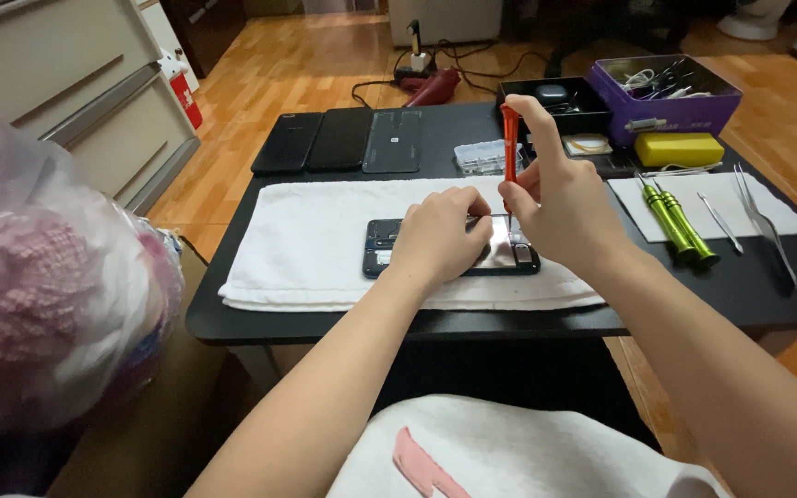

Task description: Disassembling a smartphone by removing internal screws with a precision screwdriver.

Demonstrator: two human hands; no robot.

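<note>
Head view, near to far. A white towel (325, 242) covers the front of the black bench (749, 286); on it, at frame centre, lies an opened dark phone (380, 254). The left hand (440, 235) presses down on the phone, fingers curled over its middle. Just beside it at 3 o'clock, the right hand (560, 198) has its fingers closed around an upright orange screwdriver (509, 148), tip at the phone. Further toward 3 o'clock lie two green screwdrivers (675, 221) and tweezers (763, 221). At 12 o'clock, three dark phone panels (339, 140); at 1 o'clock, a purple box (684, 111).
</note>
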